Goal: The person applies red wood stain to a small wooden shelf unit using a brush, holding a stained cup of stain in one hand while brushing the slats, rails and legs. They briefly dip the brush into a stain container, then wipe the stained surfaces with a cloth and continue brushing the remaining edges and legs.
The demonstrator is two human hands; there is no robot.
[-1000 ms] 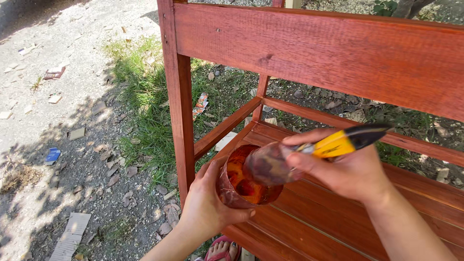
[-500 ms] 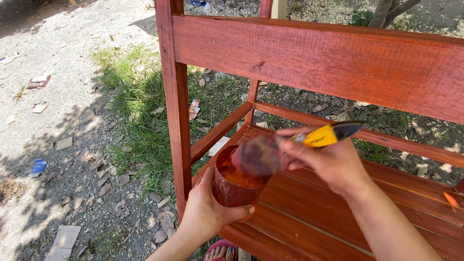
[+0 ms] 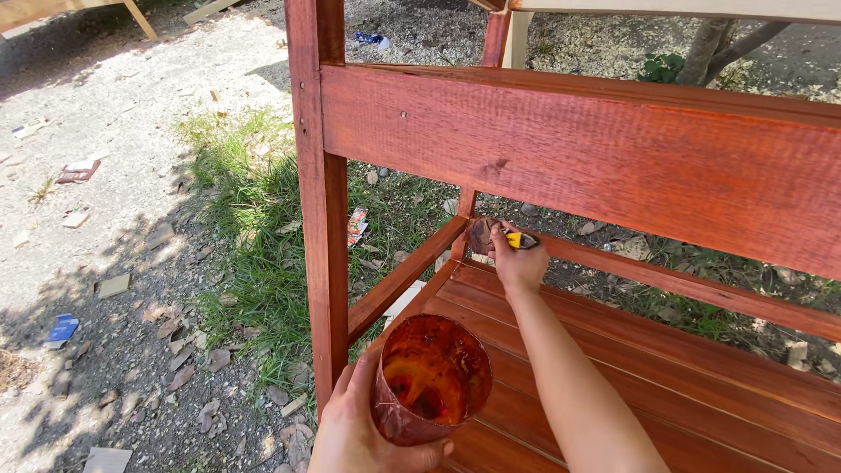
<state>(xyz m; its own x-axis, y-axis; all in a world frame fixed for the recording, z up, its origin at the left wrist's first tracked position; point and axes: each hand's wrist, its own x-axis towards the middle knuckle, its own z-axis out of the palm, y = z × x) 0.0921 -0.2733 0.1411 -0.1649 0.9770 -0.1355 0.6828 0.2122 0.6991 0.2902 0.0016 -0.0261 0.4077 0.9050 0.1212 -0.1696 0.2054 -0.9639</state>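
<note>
Two hands were at work over a red-stained wooden bench [image 3: 613, 166], and they sat well apart. The right hand [image 3: 519, 263] had reached out to the far left corner of the seat, where the lower back rail [image 3: 701, 293] met the side rail [image 3: 403, 276]. Its fingers [image 3: 501, 241] were curled tight around a paintbrush [image 3: 501, 236] with a yellow and black handle. The brush lay nearly level, its long axis running left to right: handle end toward the right, stained bristles toward the left, pressed at or just beside the joint of the two rails. Whether the bristles actually touched the wood could not be told for certain, since the hand covered part of them.

The left hand [image 3: 355, 429] stayed close to the body at the near left corner of the seat, just beside the front post [image 3: 320, 210]. Its fingers wrapped the side of a cup [image 3: 429, 377] smeared inside with orange-brown stain, held upright with the open mouth up. The cup lay below and nearer than the brush, toward the person, so the right hand was the only one near the rail joint, and the seat slats [image 3: 683, 385] stretched between the two.

Bare ground with scattered scraps and a grass patch [image 3: 254, 236] lay beyond the left edge of the bench.
</note>
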